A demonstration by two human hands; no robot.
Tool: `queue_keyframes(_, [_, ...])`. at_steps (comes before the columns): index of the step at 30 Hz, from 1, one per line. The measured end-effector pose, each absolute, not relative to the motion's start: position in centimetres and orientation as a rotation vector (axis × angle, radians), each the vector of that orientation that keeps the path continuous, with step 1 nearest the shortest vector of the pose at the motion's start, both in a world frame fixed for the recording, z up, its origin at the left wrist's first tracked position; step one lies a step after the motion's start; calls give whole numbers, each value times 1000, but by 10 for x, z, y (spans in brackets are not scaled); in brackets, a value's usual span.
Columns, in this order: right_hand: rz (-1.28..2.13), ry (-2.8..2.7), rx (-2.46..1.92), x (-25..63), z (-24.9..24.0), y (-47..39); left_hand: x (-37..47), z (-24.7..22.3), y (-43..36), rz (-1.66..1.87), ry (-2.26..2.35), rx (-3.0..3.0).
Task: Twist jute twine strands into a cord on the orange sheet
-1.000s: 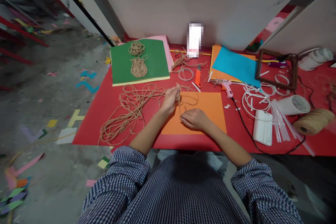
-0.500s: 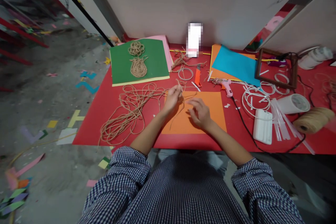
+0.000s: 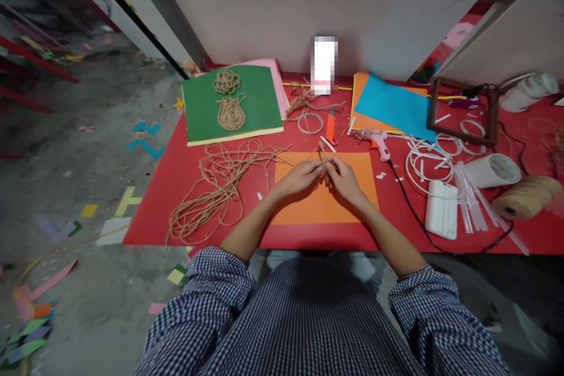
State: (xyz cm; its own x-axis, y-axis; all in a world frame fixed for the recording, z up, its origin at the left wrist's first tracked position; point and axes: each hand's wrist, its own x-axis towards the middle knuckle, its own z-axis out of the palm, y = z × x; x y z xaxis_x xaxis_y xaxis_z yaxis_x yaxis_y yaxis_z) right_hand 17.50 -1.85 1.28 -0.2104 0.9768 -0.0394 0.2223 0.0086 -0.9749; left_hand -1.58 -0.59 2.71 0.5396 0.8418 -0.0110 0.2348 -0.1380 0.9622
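Over the orange sheet (image 3: pixel 326 208), the left hand (image 3: pixel 303 176) and right hand (image 3: pixel 345 180) pinch twine (image 3: pixel 322 151), which could unravel if either grip slackens.

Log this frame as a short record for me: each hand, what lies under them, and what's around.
Left hand: fingertips pinching thin twine
Right hand: fingertips at the same spot on the twine, close to the left hand's
Under the hands: orange sheet on a red table
Left: loose twine heap
Back left: green sheet carrying two twine coils
Right: pink glue gun
Far right: wooden frame, twine spool
Unclear: how the twine runs between the fingers
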Motion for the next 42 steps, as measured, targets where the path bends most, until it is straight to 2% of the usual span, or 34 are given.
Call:
queue_keyframes(7, [1007, -1725, -1343, 184, 20, -12, -19, 25, -5, 644, 1002, 1764])
queue_keyframes(15, [1458, -1555, -1103, 184, 9, -8, -24, 24, 3, 656, 988, 1835])
queue_keyframes(20, [1499, -1557, -1100, 184, 8, -6, -24, 23, 3, 620, 1017, 1877])
queue_keyframes(24, [1302, -1692, -1200, 186, 10, -7, -24, 21, 5, 654, 1083, 1860])
queue_keyframes(28, [862, -1997, -1286, 187, 16, -9, -24, 19, 4, 805, 1184, 1691])
queue_keyframes(32, [442, -2226, -1220, 185, 18, -14, -19, 18, -5, 652, 950, 1315])
queue_keyframes(36, [299, -2262, -1162, 184, 15, -17, -11, 18, -13, 636, 786, 1022])
queue_keyframes(42, [276, -2180, -1161, 187, 16, -18, -15, 22, -8, 636, 682, 891])
